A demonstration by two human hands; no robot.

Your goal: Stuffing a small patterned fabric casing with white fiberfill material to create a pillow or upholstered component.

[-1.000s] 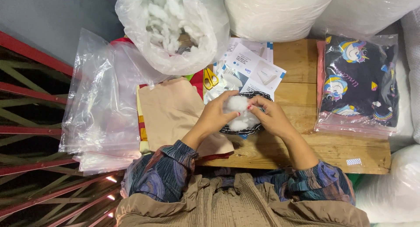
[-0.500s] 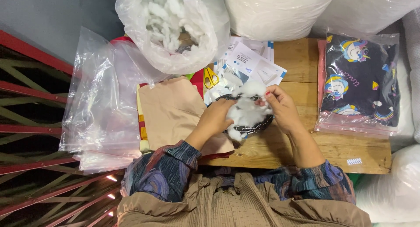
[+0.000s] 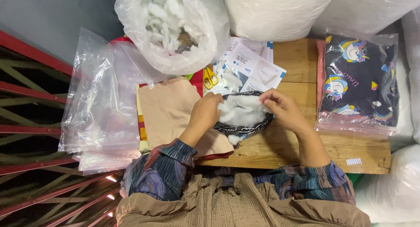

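White stuffing (image 3: 239,109) packed in dark fabric cover (image 3: 245,125), left hand (image 3: 205,111) n right hand (image 3: 282,106) both pinching its rim, clear bag (image 3: 168,30) w/ more fluff far left

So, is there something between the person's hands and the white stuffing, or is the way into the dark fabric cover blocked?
Nothing visible is in the way. The left hand and the right hand both touch the white stuffing directly, and it already lies in the open mouth of the dark fabric cover. The scissors lie apart, behind it.

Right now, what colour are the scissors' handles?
Yellow: the scissors show best in the head view.
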